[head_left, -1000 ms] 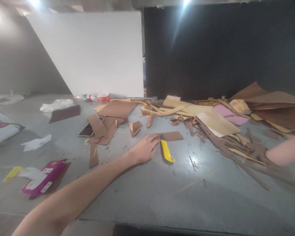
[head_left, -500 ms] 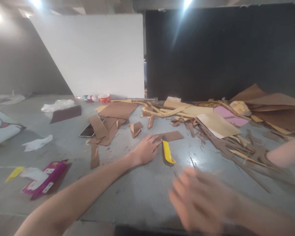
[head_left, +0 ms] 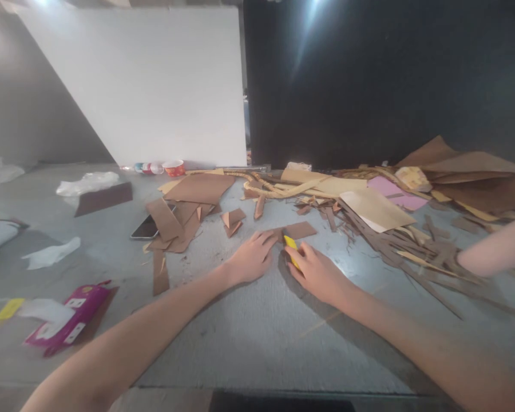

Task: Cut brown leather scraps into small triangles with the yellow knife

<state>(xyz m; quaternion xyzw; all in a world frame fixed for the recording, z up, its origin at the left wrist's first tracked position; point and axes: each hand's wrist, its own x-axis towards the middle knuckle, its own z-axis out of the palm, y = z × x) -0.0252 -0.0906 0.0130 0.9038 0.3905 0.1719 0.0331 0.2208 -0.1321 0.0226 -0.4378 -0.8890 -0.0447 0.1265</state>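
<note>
My left hand (head_left: 249, 258) lies flat on the grey table, its fingertips over the near left end of a brown strip (head_left: 302, 230) of leather-like sheet. Just to its right, my right hand (head_left: 317, 272) has its fingers and thumb around a yellow utility knife (head_left: 290, 245), which rests low against the table beside the strip. Most of the knife's handle is hidden by the hand, and its blade cannot be made out. Beyond the hands lie small folded brown scraps (head_left: 233, 220).
Brown sheets (head_left: 201, 189) partly cover a phone (head_left: 146, 228) on the left. A purple tissue pack (head_left: 79, 309) lies nearer. Thin brown offcuts (head_left: 386, 246) and a tan sheet (head_left: 375, 210) spread rightward, where another person's arm (head_left: 498, 249) reaches in. Dark and white panels (head_left: 175, 86) stand behind.
My right hand has come forward and left from the table's near side and taken hold of the yellow utility knife. My left hand stays at the brown strip. The view has shifted slightly.
</note>
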